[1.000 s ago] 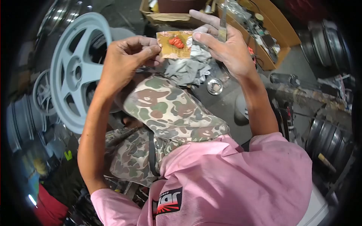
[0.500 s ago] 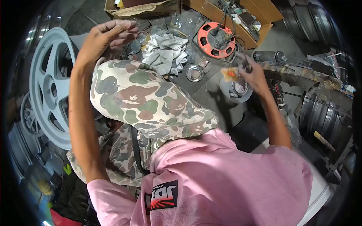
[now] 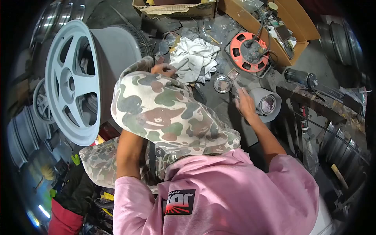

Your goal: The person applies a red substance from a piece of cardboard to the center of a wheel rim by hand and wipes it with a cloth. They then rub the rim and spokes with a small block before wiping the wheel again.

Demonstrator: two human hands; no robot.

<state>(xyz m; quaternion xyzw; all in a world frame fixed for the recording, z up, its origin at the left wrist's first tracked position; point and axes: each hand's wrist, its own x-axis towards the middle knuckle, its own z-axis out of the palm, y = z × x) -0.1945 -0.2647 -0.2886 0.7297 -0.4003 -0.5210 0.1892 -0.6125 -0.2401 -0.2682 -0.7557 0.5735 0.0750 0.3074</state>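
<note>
My left hand (image 3: 164, 70) shows beyond the camouflage-covered knee (image 3: 152, 94), its arm passing behind the leg. Its fingers are loosely bent and apart, with nothing visible in them, close to a crumpled white cloth (image 3: 194, 58). My right hand (image 3: 245, 103) reaches toward a round metal lid (image 3: 223, 84) and a small square piece (image 3: 233, 73) beside it. Its fingers are drawn together; what they hold is too small to make out. Just right of that hand stands an open tin (image 3: 267, 104) in a pale holder. A grey five-spoke wheel rim (image 3: 72, 84) stands upright at left.
An orange cable reel (image 3: 249, 51) lies on the floor ahead. Behind it is a cardboard box (image 3: 299, 51) of mixed items. A black cylinder (image 3: 299, 77) lies at right. More rims (image 3: 338, 43) stand at the edges.
My left hand has come down from beside the rim to behind the knee. The right hand has moved toward the lid; the yellowish spreader it held no longer shows. The view has shifted.
</note>
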